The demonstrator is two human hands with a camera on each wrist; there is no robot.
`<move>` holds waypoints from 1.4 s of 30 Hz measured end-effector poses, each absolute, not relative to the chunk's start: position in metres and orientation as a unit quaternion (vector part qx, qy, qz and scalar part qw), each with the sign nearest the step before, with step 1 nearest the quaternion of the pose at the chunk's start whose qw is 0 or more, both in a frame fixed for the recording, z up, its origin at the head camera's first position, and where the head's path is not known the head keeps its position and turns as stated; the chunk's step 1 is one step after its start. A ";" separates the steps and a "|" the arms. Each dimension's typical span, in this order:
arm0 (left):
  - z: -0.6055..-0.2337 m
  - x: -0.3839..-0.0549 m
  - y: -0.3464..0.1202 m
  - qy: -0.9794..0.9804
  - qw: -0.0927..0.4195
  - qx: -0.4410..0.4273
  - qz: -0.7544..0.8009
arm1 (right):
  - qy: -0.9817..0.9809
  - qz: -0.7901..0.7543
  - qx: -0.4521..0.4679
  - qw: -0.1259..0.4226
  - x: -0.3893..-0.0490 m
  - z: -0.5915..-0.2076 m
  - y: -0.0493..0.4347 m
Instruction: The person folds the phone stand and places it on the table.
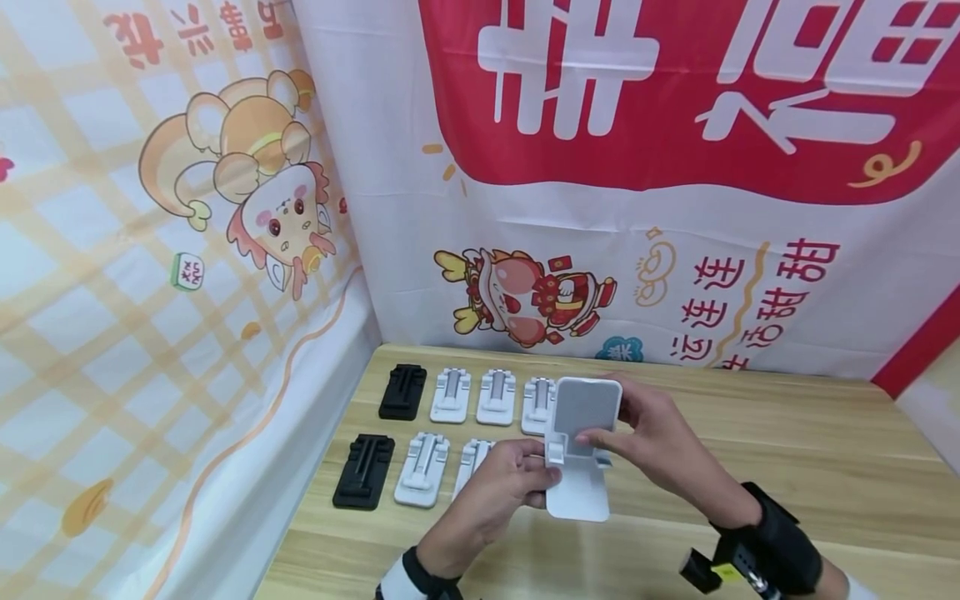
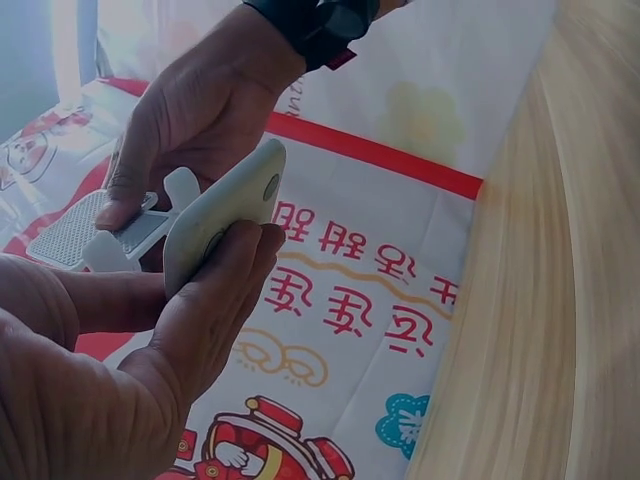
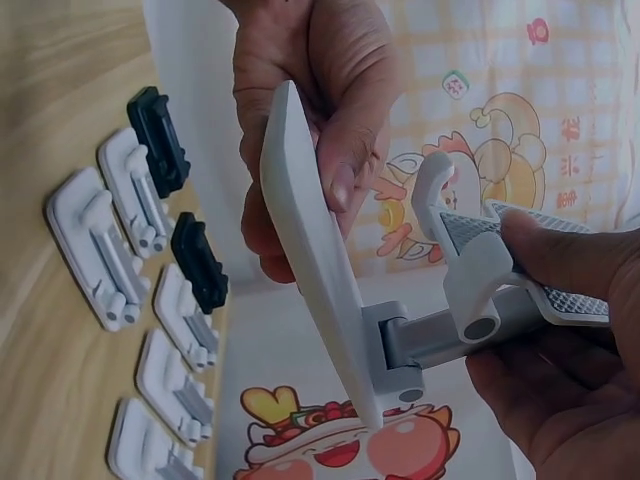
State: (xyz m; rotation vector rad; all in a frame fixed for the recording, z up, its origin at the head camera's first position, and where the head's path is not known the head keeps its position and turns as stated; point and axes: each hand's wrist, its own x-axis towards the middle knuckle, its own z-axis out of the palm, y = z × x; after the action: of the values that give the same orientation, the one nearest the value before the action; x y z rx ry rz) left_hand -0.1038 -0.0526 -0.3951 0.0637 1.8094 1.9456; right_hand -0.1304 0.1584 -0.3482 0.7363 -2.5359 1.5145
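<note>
A white folding phone stand (image 1: 577, 492), unfolded, is held above the table between both hands. My left hand (image 1: 504, 486) pinches the flat base, thumb on one face and fingers behind it, as the right wrist view also shows. With the thumb on its grey textured pad (image 1: 587, 406) and fingers behind, my right hand (image 1: 651, 429) grips the upper support plate. In the right wrist view a grey hinged arm (image 3: 450, 338) joins the base (image 3: 310, 250) to the support, whose two curled lips (image 3: 475, 285) stick out.
Folded stands lie in two rows on the wooden table (image 1: 750, 433): black ones (image 1: 402, 392) (image 1: 363, 472) at the left end, several white ones (image 1: 450, 396) beside them. The left hand partly covers one white stand (image 1: 472, 460). Printed cloth (image 1: 390, 250) hangs behind and at the left.
</note>
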 end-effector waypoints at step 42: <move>-0.398 -0.108 -0.059 0.670 0.224 -0.005 0.708 | -0.827 0.303 0.386 0.274 -0.118 -0.323 0.145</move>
State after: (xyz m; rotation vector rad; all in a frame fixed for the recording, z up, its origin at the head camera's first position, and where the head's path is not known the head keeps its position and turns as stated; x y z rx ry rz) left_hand -0.1078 -0.0593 -0.3982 -0.0151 1.8480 1.9532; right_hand -0.1183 0.1449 -0.3229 1.0373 -2.2255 0.8140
